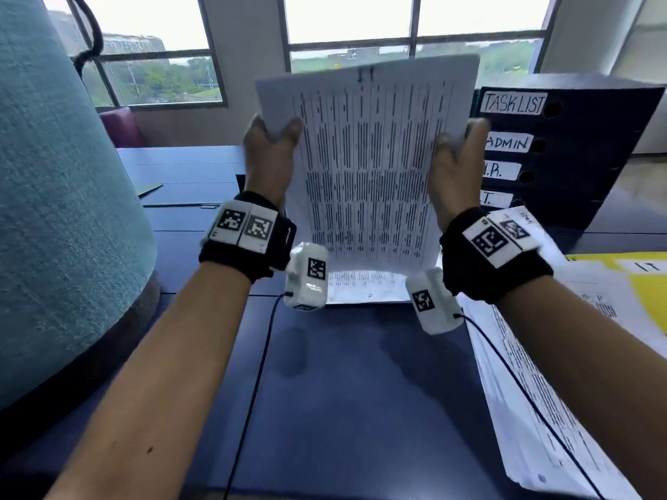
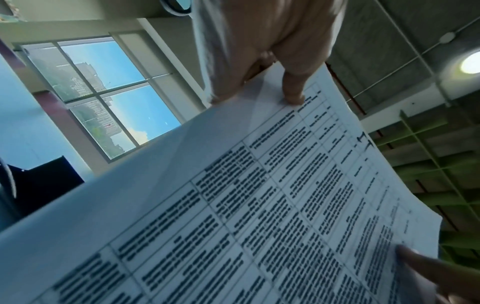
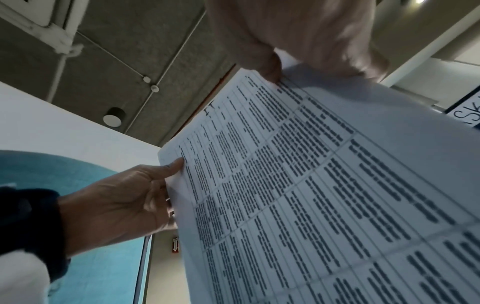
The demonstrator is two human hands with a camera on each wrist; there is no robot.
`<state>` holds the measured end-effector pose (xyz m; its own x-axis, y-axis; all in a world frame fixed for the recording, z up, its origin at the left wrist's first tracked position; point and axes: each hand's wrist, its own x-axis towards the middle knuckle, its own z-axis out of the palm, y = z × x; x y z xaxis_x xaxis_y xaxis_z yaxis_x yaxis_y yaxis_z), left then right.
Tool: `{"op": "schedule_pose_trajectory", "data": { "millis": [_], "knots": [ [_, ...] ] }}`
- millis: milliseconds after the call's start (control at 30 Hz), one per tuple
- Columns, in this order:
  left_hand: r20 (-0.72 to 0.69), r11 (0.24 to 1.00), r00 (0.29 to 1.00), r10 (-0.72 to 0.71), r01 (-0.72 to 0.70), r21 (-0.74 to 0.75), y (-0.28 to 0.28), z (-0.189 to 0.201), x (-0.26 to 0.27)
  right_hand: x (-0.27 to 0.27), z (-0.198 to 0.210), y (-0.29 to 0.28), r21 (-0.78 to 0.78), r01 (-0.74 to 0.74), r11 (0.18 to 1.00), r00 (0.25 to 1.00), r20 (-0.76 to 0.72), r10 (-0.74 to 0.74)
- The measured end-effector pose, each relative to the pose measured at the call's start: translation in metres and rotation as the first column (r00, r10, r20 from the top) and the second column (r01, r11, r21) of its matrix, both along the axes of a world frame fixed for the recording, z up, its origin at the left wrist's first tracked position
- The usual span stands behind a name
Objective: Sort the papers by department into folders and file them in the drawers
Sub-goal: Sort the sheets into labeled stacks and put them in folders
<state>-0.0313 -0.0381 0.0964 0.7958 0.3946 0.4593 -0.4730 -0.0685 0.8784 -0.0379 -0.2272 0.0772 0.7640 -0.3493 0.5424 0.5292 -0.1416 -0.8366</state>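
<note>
I hold a stack of printed papers [image 1: 368, 167] upright above the dark blue desk, the front sheet a table headed "IT". My left hand [image 1: 270, 146] grips its left edge, thumb on the front. My right hand [image 1: 458, 153] grips the right edge the same way. The left wrist view shows the papers [image 2: 259, 205] under my left thumb [image 2: 293, 90]. From the right wrist the papers [image 3: 324, 195] run from my right hand [image 3: 298, 41] to my left hand [image 3: 124, 201]. A dark drawer unit [image 1: 563, 153] at the right carries labels TASK LIST, ADMIN, H.R. and I.T.
More printed sheets [image 1: 364, 286] lie on the desk [image 1: 343, 391] below the held stack. A spread of papers [image 1: 541, 373] and a yellow folder labelled IT [image 1: 646, 283] lie at the right. A teal fabric partition [image 1: 65, 196] stands close on the left. Windows behind.
</note>
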Motion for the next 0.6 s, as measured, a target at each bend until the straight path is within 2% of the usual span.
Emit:
{"op": "schedule_pose_trajectory", "data": {
  "millis": [67, 133, 233, 333, 467, 600],
  "knots": [
    [0.076, 0.999, 0.996, -0.048, 0.050, -0.016, 0.002, 0.011, -0.001, -0.001, 0.012, -0.001, 0.054, -0.021, 0.998, 0.997, 0.071, 0.017],
    [0.069, 0.996, 0.994, -0.087, 0.086, 0.004, 0.002, 0.010, -0.003, 0.000, 0.009, -0.001, 0.088, -0.069, 0.994, 0.995, 0.075, 0.063],
    [-0.073, 0.987, 0.984, -0.160, 0.161, 0.013, 0.003, -0.015, 0.000, 0.003, -0.017, -0.002, 0.006, -0.091, 0.996, 0.992, -0.089, 0.092],
    [-0.158, 0.995, 0.983, -0.095, 0.097, 0.003, 0.001, -0.031, 0.003, 0.005, -0.035, -0.001, -0.112, -0.023, 0.993, 0.986, -0.169, 0.004],
    [-0.066, 1.000, 0.998, 0.022, -0.023, -0.008, -0.005, -0.010, 0.006, 0.006, -0.010, 0.002, -0.099, 0.024, 0.995, 0.999, -0.038, -0.028],
    [0.069, 0.999, 0.998, -0.002, 0.005, -0.040, -0.007, 0.012, 0.002, 0.003, 0.011, 0.002, 0.013, 0.034, 0.999, 0.998, 0.061, -0.034]
  ]
}}
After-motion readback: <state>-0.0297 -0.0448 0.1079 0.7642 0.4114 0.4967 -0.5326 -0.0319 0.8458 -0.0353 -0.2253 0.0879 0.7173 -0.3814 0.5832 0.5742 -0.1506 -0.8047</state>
